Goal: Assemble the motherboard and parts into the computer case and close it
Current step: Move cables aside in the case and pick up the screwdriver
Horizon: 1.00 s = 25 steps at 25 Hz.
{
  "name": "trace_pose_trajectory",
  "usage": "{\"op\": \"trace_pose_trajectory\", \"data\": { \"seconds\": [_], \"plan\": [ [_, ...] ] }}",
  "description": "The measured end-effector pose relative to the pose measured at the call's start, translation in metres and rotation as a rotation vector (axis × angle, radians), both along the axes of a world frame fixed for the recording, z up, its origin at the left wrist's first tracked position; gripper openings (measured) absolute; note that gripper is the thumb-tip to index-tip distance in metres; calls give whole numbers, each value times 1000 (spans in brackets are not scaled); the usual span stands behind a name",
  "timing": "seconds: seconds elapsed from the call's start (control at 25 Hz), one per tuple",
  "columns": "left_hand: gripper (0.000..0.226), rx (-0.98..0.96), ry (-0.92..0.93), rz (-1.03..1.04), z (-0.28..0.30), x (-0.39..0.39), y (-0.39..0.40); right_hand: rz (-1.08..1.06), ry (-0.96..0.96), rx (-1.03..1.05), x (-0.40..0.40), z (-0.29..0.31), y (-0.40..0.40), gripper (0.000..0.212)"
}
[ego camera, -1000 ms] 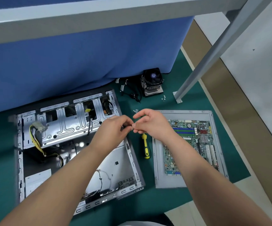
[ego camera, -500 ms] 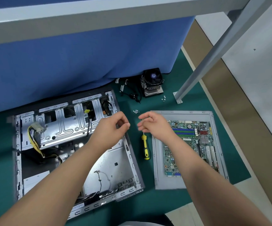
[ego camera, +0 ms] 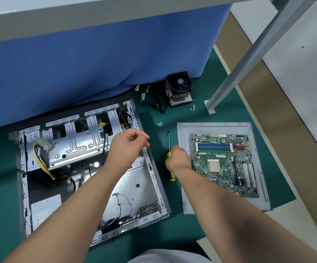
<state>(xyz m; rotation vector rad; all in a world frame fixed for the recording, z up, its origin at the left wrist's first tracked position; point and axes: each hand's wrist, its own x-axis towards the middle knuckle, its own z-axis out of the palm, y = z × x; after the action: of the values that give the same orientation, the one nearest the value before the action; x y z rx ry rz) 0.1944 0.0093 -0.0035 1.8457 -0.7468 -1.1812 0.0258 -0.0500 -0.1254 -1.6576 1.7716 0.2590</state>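
The open computer case [ego camera: 89, 168] lies at nine o'clock on the green mat [ego camera: 207, 114]; the motherboard [ego camera: 224, 164] rests on the side panel [ego camera: 182, 186] at three; left hand [ego camera: 127, 147] hovers over the case, fingers curled, whether pinching anything I cannot tell; right hand [ego camera: 176, 158] grips the yellow-handled screwdriver [ego camera: 169, 149] between them.

Green mat [ego camera: 229, 114]; case [ego camera: 152, 168]; panel [ego camera: 184, 168]; screwdriver [ego camera: 168, 141]; cooler [ego camera: 179, 90]

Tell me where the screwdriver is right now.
In the head view the screwdriver lies on the green mat between the open case and the motherboard's panel, with the right hand over its yellow handle.
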Motion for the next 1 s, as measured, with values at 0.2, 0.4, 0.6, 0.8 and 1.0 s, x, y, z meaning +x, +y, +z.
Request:
{"op": "trace_pose_trajectory", "data": {
  "seconds": [0.2,0.4,0.6,0.8,1.0],
  "plan": [
    [19,30,240,198,-3,5,2,-135,-334,-104,-12,23,0,14],
    [16,-31,724,425,3,7,5,-22,-775,-163,-20,77,18,13],
    [12,-97,1020,604,8,6,10,280,-779,-6,-29,107,37,20],
    [12,-134,1154,666,9,5,25,308,-727,-77,-29,114,50,23],
    [12,-182,1178,695,12,4,44,289,-760,-48,-23,122,67,26]
  ]
}}
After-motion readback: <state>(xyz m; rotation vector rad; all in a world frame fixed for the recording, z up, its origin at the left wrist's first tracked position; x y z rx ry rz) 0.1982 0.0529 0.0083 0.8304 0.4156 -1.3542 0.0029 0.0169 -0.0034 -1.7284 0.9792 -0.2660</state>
